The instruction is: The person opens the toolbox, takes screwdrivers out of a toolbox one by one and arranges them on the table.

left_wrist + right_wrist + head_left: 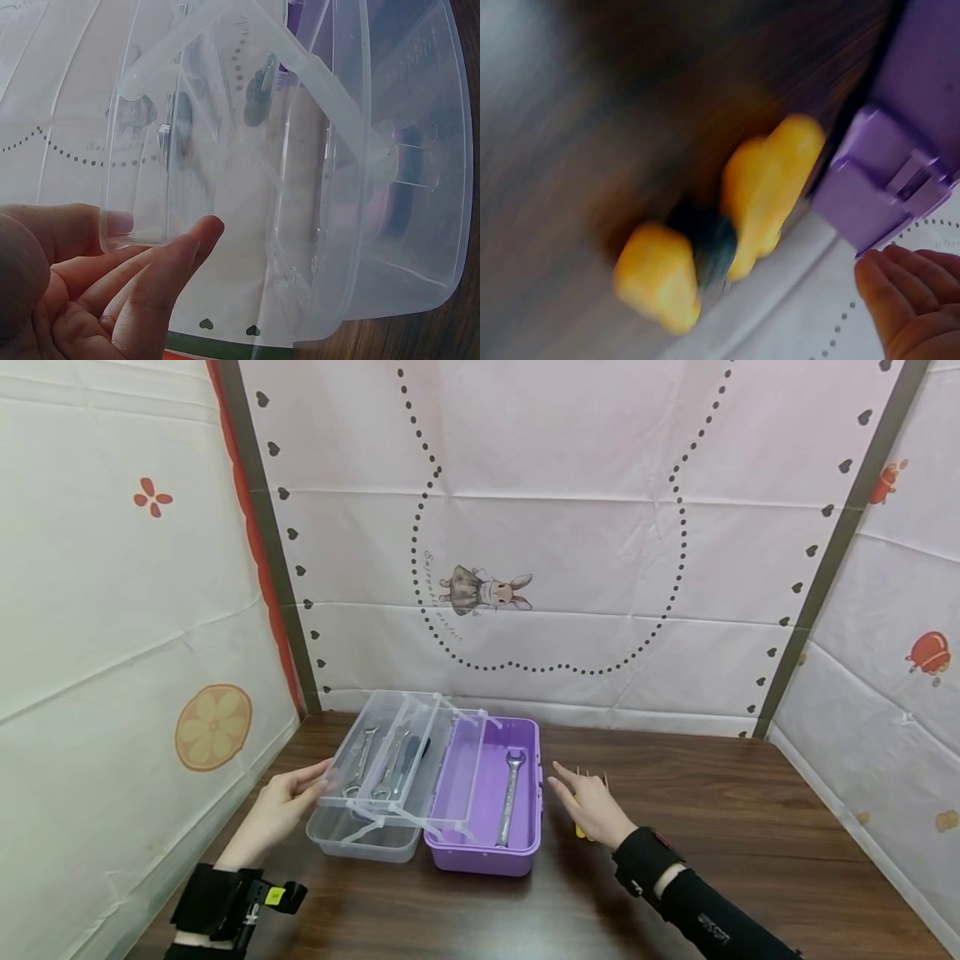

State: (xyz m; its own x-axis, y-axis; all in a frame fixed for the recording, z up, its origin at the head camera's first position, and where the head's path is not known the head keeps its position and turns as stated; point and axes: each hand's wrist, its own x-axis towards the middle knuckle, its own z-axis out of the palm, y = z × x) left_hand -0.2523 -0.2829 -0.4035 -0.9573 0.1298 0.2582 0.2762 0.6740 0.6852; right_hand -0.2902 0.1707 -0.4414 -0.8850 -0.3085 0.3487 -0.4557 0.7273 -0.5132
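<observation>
My left hand point(281, 810) pinches the left edge of a clear tray point(139, 232), thumb on one side and fingers on the other. Inside the tray lie several metal wrenches point(362, 760). White hinged arms point(390, 814) join it to a purple toolbox point(483, 860) on its right, where a single wrench point(510, 797) lies on the bottom. My right hand point(596, 810), fingers extended, is by the toolbox's right side, fingertips close to its purple latch point(889, 172). Yellow-handled tools point(772, 187) lie beneath that hand, blurred in the right wrist view and mostly hidden in the head view.
A clear lid-like box point(367, 847) sits under the tray, left of the purple toolbox. The brown wooden table point(712, 793) is bordered by white printed cloth point(570, 560) at the back and both sides.
</observation>
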